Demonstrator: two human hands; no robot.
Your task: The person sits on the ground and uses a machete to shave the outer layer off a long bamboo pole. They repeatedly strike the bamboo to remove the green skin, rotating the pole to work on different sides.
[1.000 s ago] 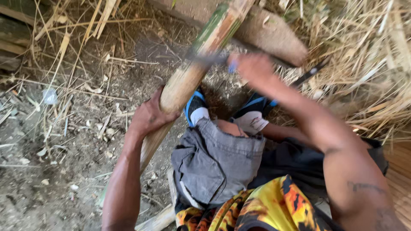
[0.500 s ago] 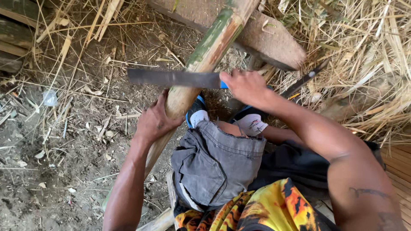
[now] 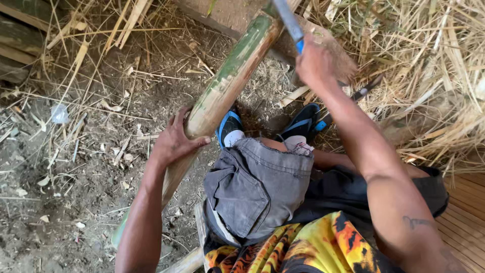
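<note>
A: Item one, what has changed?

B: I log the blade [image 3: 289, 19] up near the top edge of view; half a second ago it lay level across the bamboo pole [image 3: 230, 81]. I read that as a raised stroke over the pole's upper end, judging only.

A: Hands?

B: Right hand [image 3: 314, 63] wrapped tight round the blue handle. Left hand [image 3: 174, 144] clasped round the pole at mid-length, thumb over the top, steadying it.

A: Where does the pole lie?

B: Slanted from the dirt ground [image 3: 65, 202] at lower left up to a wooden block [image 3: 323, 40], just beside the knee in grey shorts [image 3: 257, 187].

A: Edges, free room?

B: Dry straw [image 3: 429, 76] crowds the right; a second knife [image 3: 366, 91] lies in it. Open dirt lies to the left. Sandalled feet [image 3: 230, 126] sit close under the pole.
</note>
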